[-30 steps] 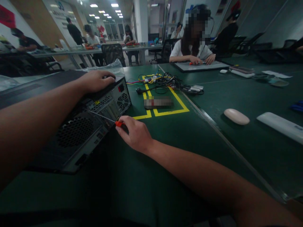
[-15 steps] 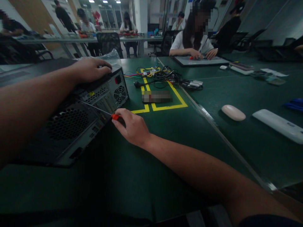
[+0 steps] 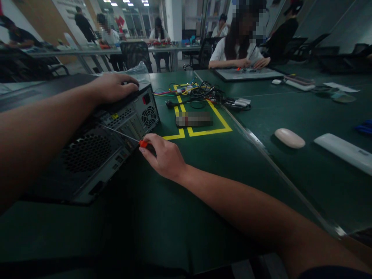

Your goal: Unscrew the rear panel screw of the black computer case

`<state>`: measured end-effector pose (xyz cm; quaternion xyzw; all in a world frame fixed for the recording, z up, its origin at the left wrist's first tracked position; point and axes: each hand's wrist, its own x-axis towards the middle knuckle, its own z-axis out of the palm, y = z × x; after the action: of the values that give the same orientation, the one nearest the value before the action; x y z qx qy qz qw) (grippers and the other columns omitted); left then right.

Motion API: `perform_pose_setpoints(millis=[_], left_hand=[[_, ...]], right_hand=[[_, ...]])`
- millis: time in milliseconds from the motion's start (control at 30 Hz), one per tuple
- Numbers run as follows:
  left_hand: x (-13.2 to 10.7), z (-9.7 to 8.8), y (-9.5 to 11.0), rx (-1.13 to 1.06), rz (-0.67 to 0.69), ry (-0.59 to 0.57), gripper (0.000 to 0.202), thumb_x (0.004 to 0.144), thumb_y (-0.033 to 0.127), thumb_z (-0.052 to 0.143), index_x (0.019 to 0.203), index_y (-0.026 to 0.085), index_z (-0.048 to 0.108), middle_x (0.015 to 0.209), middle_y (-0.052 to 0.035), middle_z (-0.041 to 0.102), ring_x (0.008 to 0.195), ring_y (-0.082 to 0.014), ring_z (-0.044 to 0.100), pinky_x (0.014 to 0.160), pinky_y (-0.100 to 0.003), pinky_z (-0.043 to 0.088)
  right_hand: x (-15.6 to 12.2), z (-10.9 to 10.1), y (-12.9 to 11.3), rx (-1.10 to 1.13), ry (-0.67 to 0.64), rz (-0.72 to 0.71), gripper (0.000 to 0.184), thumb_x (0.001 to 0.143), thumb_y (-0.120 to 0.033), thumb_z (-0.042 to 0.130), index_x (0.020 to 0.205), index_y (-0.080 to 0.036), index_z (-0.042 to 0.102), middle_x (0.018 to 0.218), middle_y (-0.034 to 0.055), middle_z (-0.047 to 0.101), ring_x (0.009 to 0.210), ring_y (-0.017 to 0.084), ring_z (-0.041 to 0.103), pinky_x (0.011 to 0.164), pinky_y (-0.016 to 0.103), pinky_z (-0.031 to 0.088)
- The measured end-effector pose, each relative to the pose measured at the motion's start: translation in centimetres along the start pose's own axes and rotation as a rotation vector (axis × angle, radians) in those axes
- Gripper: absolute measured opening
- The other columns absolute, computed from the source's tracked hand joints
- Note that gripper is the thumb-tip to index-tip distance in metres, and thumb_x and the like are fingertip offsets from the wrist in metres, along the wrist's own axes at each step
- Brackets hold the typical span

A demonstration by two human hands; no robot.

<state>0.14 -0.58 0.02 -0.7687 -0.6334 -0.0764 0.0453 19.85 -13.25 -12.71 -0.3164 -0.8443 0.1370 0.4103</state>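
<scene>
A dark desktop computer case [image 3: 87, 155] lies on the table at the left, its rear panel with vents and ports towards me. My left hand [image 3: 116, 86] rests on the top of the case by the rear edge, fingers stretched out over it. In front of the panel, my right hand [image 3: 164, 157] is closed around the orange and black handle of a screwdriver [image 3: 143, 143]. Its thin shaft points left and up to the rear panel. My left forearm is close to the tip, and I cannot make out exactly what the tip touches.
Bundled cables [image 3: 206, 93] and a blurred-out object [image 3: 194, 119] lie by yellow tape marks [image 3: 210, 131]. Farther right are a pale mouse [image 3: 290, 138] and a long white object [image 3: 343, 151]. Across the table, a person [image 3: 241, 54] works over a flat panel [image 3: 250, 74].
The whole view has shifted slightly, so things sit a little farther right. Both hands keep their places on the case and the screwdriver. The person opposite has moved their hands a little.
</scene>
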Motion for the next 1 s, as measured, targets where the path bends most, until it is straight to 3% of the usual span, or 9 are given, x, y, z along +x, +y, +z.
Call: perform_pose_setpoints(millis=[1000], left_hand=[[-0.3, -0.06, 0.25, -0.024, -0.02, 0.032, 0.058, 0.082, 0.054, 0.035, 0.124, 0.021, 0.059, 0.123, -0.009, 0.058, 0.112, -0.0307, 0.05, 0.096, -0.044, 0.036]], right_hand=[[0.04, 0.23, 0.0, 0.019, 0.025, 0.018, 0.031, 0.094, -0.042, 0.037, 0.109, -0.017, 0.049, 0.102, 0.0038, 0.062, 0.092, 0.014, 0.059, 0.078, 0.025, 0.044]])
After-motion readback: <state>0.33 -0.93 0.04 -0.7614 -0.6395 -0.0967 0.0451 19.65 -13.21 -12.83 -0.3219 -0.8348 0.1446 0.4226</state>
